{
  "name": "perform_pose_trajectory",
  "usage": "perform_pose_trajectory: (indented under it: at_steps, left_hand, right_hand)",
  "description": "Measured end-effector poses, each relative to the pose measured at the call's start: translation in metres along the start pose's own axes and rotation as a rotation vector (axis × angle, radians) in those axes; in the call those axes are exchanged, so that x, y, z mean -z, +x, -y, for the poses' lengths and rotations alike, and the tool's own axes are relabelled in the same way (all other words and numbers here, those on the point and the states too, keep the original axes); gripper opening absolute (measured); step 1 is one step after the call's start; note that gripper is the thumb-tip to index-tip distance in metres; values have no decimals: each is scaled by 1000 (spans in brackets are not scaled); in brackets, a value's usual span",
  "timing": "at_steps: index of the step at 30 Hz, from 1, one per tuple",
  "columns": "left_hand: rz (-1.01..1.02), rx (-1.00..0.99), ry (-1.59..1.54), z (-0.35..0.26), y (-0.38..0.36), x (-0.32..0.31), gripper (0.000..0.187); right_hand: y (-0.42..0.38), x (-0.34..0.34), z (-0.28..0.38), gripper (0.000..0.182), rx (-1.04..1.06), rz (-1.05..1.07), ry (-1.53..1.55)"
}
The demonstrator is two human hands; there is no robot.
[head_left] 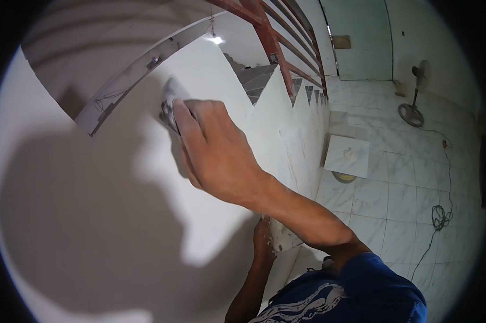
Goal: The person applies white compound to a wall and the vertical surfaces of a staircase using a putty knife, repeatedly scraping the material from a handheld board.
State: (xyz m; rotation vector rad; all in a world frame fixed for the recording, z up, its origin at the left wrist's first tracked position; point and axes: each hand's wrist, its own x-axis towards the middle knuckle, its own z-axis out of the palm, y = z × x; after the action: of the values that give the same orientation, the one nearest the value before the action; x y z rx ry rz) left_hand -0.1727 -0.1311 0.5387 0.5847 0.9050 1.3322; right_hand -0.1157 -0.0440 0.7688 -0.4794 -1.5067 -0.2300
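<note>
My right hand [216, 151] is stretched up and presses a small flat tool [170, 105], smeared white and grey, against the white wall [92, 215] below the stair stringer. The fingers are closed over the tool, which is partly hidden by them. Lower down, my left hand [263, 237] rests close to the wall and grips a flat white-coated plate [285, 237]; only its edge shows behind my right forearm.
A red stair railing [275, 37] runs above the zigzag edge of the wall. On the marble floor to the right are a standing fan [415, 91], a loose tile on a bucket [348, 156], a coiled cable [439, 215] and a closed door [361, 37].
</note>
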Motion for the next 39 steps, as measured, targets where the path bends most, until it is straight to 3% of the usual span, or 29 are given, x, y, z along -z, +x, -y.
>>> perform_pose_trajectory:
  at_steps: [2,4,6,9,12,15,18,21,27,30,31,34,35,38,39]
  left_hand:
    - [18,-9,17,3,2,5,43]
    - [26,15,1,3,5,5,43]
    - [23,42,-1,2,4,7,42]
    - [2,76,16,-1,4,3,39]
    - [-43,81,17,1,7,3,38]
    - [-42,64,40,2,8,4,38]
    - [-22,41,61,-3,3,0,39]
    - [-4,15,35,-3,3,-3,39]
    - [-2,21,40,-6,-1,-5,40]
    - [-21,34,51,-2,1,1,41]
    - [-39,49,40,-2,2,1,41]
    - [-55,56,5,0,3,0,41]
    - [-53,49,-7,0,4,1,41]
    - [-9,9,32,-1,2,2,41]
    - [-18,3,57,0,2,4,42]
  right_hand:
    - [-7,16,2,52,-49,-8,127]
    - [-18,17,-20,37,-96,-262,-9]
    - [-23,17,-42,21,-411,-202,-70]
    - [-20,8,-60,19,-694,-77,38]
    - [-21,-5,-59,22,-617,-52,-36]
    - [-4,2,-59,28,-697,148,-2]
    - [23,7,-54,27,-579,198,-92]
    - [43,-16,-53,32,-327,257,-274]
    - [35,13,-11,31,-38,-19,101]
    - [24,7,-35,26,-290,-169,-96]
    - [27,6,-44,26,-477,-42,-51]
    - [40,-19,-74,27,-488,60,-154]
    - [47,-28,-74,31,-522,-31,-178]
    - [71,-40,-69,33,-399,80,-236]
    - [80,-33,-50,35,-455,35,-228]
